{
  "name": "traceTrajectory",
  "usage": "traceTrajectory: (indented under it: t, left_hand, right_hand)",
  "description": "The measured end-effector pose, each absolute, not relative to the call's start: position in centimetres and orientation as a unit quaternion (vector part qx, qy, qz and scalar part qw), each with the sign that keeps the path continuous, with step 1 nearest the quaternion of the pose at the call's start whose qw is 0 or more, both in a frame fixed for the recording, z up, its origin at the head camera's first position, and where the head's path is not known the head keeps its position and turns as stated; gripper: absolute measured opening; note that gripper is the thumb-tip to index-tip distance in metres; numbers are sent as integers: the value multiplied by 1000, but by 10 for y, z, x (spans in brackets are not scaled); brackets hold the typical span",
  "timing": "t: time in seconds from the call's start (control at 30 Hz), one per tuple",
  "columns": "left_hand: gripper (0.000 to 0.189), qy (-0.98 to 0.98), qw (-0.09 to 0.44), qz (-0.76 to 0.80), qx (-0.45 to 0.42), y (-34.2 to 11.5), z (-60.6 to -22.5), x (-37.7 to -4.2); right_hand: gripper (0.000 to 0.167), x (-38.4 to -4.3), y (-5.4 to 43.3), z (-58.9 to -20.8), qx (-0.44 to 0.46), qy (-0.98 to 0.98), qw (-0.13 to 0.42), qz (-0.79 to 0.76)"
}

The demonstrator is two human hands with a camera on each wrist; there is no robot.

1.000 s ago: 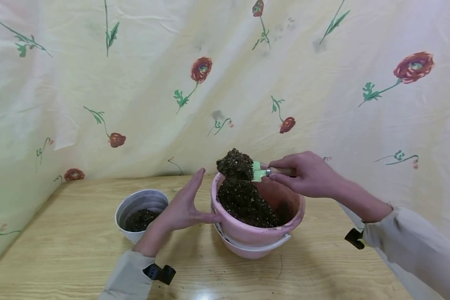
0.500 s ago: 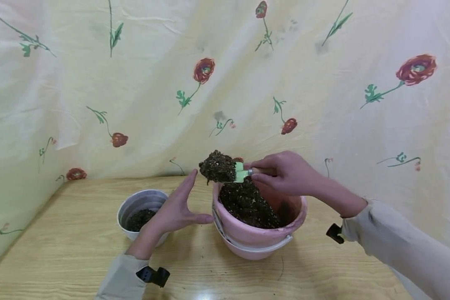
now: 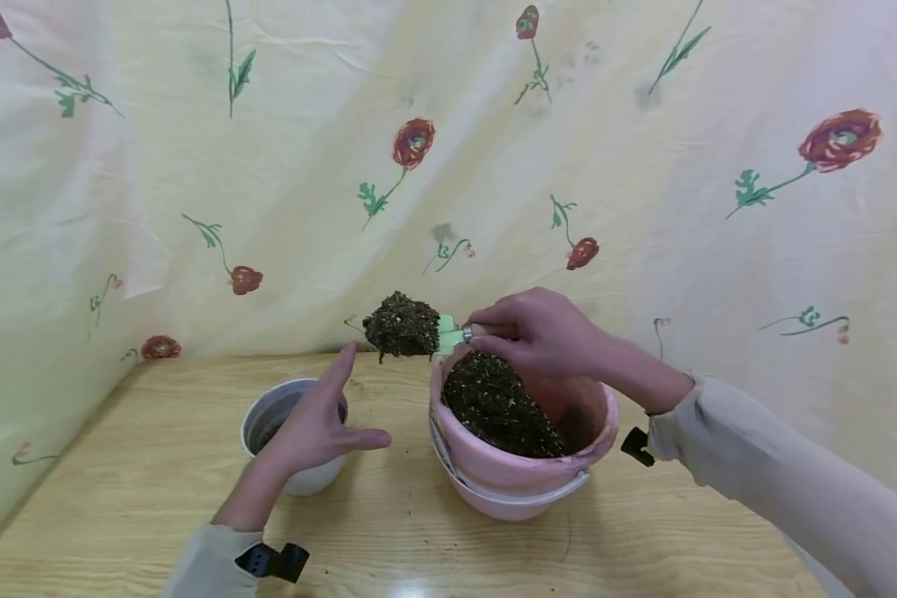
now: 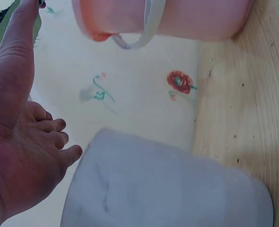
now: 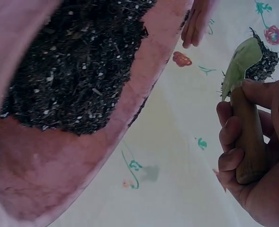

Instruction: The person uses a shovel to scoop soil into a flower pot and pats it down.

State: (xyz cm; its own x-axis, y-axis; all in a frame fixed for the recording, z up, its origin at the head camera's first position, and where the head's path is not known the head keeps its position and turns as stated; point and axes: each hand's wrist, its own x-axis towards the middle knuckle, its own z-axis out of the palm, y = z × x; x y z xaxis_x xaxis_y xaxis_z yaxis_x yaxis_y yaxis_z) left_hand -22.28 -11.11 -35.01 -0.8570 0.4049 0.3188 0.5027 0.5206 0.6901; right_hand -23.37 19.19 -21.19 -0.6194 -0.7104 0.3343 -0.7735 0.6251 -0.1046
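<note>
My right hand [image 3: 541,332] grips the wooden handle [image 5: 248,137] of a small green trowel [image 3: 448,335]. A heap of dark soil [image 3: 401,325] rides on its blade, level in the air just left of the pink bucket's rim. The pink bucket [image 3: 508,477] holds more dark soil, banked against its left side. Over the near right side of a white pot [image 3: 317,479] hovers my left hand [image 3: 317,428], thumb and fingers spread, holding nothing. It hides most of the pot's inside. In the left wrist view the hand [image 4: 30,146] is beside the white pot [image 4: 163,184].
Both containers stand on a light wooden table [image 3: 389,540], the bucket to the right of the pot. Soil crumbs dot the wood. A cloth with printed poppies [image 3: 306,166] hangs behind the table's back edge. The bucket's white bail handle [image 3: 531,498] hangs down in front.
My right hand has carried the loaded trowel leftward, from above the bucket to past its rim. My left hand has shifted left, away from the bucket and across the white pot.
</note>
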Motion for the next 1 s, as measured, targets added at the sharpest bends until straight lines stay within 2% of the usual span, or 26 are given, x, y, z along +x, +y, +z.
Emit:
traceTrajectory:
  t: [0.2,0.57,1.0]
  left_hand:
    - [123,-874,65,-413,-249,-127,-353,-220]
    - [124,-883,79,-410,-211,-151,-359,-216]
    - [129,-902,87,-394,-155,-174,-366,-217]
  right_hand:
    - [32,-241,178,-211,432,-884,135,117]
    - [29,-260,151,-227,453,-875,130,115]
    - [36,-273,119,-239,465,-875,96,94]
